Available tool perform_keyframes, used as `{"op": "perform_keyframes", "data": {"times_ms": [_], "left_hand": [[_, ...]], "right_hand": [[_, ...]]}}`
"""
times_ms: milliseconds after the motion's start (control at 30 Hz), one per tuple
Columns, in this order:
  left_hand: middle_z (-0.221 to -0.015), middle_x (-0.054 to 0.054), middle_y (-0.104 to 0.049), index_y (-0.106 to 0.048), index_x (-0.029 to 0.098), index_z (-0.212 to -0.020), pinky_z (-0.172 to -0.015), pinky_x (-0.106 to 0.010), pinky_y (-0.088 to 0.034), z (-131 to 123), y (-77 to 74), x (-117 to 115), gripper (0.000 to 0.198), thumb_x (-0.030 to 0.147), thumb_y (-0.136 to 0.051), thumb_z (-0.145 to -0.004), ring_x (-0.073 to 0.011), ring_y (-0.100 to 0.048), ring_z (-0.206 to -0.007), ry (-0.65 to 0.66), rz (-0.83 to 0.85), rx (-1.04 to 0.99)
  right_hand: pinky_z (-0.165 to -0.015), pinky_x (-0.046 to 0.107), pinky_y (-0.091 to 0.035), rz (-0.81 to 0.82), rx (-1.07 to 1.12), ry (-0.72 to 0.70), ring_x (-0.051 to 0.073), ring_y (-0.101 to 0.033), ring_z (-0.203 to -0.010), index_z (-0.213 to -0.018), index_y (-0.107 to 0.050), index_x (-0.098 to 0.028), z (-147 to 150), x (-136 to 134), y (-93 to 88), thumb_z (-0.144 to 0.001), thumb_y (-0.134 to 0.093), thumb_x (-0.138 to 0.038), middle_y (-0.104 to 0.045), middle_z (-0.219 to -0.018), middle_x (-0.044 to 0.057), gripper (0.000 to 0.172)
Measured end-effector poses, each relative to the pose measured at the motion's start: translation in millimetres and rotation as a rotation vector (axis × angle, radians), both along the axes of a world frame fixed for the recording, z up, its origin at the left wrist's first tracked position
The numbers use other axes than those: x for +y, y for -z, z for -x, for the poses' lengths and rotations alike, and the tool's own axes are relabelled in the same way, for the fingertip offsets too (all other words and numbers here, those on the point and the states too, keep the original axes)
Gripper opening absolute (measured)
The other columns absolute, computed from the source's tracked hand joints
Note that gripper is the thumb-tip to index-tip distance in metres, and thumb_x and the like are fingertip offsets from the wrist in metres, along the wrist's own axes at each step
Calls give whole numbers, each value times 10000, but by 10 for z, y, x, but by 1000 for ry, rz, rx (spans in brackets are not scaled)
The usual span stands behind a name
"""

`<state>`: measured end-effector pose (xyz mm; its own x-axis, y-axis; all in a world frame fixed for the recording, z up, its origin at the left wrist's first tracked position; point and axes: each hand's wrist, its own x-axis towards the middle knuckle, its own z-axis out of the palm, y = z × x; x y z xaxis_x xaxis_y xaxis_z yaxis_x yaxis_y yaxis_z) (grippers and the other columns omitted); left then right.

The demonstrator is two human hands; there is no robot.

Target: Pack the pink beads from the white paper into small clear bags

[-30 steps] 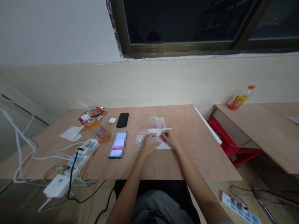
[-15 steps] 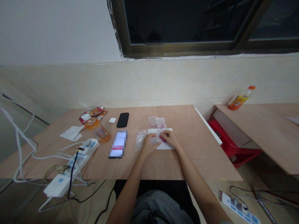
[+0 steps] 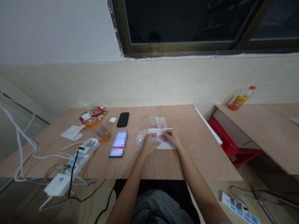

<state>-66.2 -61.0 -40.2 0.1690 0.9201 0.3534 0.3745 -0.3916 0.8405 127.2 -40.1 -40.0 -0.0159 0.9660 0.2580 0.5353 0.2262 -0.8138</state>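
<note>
Left hand (image 3: 150,143), right hand (image 3: 171,138), both pinching one white sheet (image 3: 167,145), three clear bags (image 3: 141,140) beside it

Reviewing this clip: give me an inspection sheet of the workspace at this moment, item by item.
Surface: light wooden table, with items spread across it.
Job's things: clear plastic bags and a white sheet with pink-printed pieces.
Clutter: black phone, earbud case, orange drink bottle on its side, snack wrappers, tissue, pixelated item.
Hands: left hand on the clear bag; right hand at the pink print.
Cables: white power strip, black cable, white cable.
Surroundings: red stool, second desk, dark window.
Other people: nothing seen.
</note>
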Motion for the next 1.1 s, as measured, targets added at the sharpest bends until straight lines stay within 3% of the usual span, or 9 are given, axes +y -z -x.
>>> {"op": "perform_keyframes", "data": {"times_ms": [133, 400, 933, 1100], "left_hand": [[-994, -40, -655, -611, 206, -935, -902, -359, -434, -3, -16, -6, 364, 273, -771, -615, -208, -590, -971, 0, 25, -5], [-987, -31, -652, -600, 208, -933, -893, -338, -438, -9, 12, 9, 356, 268, -768, -625, -196, -590, -962, -7, 11, 6], [-995, -36, -653, -613, 218, -917, -916, -362, -437, -10, -45, -21, 344, 253, -772, -614, -214, -591, -981, -8, 47, -22], [-1000, -40, -649, -600, 203, -912, -933, -371, -426, -3, -14, -7, 329, 260, -757, -629, -211, -585, -997, 9, 23, -15]], "right_hand": [[-562, 241, -352, 5, -139, 63, 136, -532, -558, -764, -738, -148, -57, -2, -7, -786, -563, -342, -667, -626, 36, 263], [-599, 238, -353, 51, -249, 59, 129, -524, -562, -766, -743, -163, -29, -20, -8, -764, -604, -321, -651, -605, 23, 210], [-598, 233, -364, 25, -198, 59, 128, -521, -563, -705, -708, -156, -23, -15, 16, -770, -572, -300, -645, -602, 24, 209], [-560, 226, -364, 27, -36, 21, 121, -510, -548, -729, -701, -149, -6, 10, 47, -783, -557, -328, -635, -607, 20, 236]]}}
